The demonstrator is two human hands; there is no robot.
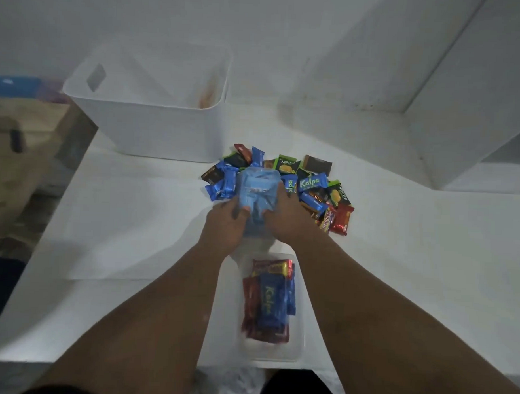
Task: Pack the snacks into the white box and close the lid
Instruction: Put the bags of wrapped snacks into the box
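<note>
The person's left hand (pixel 225 225) and right hand (pixel 287 221) reach forward together over the white table (pixel 104 221) and hold a pale blue lid (pixel 257 191) between them. The lid is see-through and blurred, so its exact shape is hard to tell. The left hand grips its near left edge, with the thumb curled over the top. The right hand grips its right side, with the fingers wrapped around the edge. The lid is held up above the near left part of the loose snack pile (pixel 309 181), which lies on the table just beyond the hands. The pile holds small wrappers in blue, green, black and red, some marked "Kalpa".

The white box (pixel 300 316) stands near the table's near edge, between the two forearms, and it is open. Inside it lie the packed snacks (pixel 270 297), blue and red wrappers stacked lengthwise, with a blue "Kalpa" pack on top.

At the far left stands a large white bin (pixel 150 104) with a handle slot in its left wall. A big white block (pixel 477 101) fills the far right. Brown shapes to the left of the table are too blurred to tell.
</note>
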